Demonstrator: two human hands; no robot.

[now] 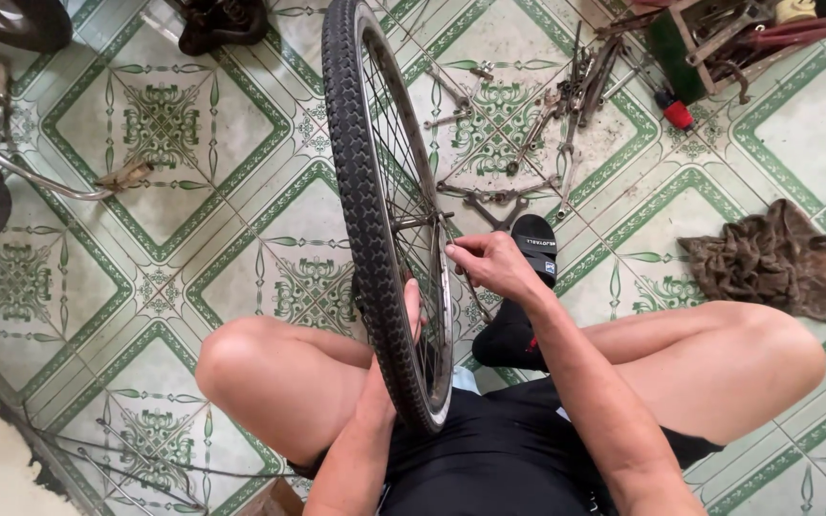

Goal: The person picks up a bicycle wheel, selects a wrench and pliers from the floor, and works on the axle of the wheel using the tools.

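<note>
Currently: bicycle wheel [375, 191] standing upright between knees; left hand [411, 311] gripping tyre, fingers clamped; right hand [489, 263] fingers pinching together at spoke [456, 250]; wheel likely light, rigid; rim safest hold.

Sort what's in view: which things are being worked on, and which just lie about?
In hand:
- upright black-tyred spoked bicycle wheel
- left hand, gripping its tyre
- right hand, pinching at the spokes near the hub

Lying about:
- scattered rusty metal wrenches and pliers
- crumpled brown rag
- wooden toolbox
- red-handled tool
</note>
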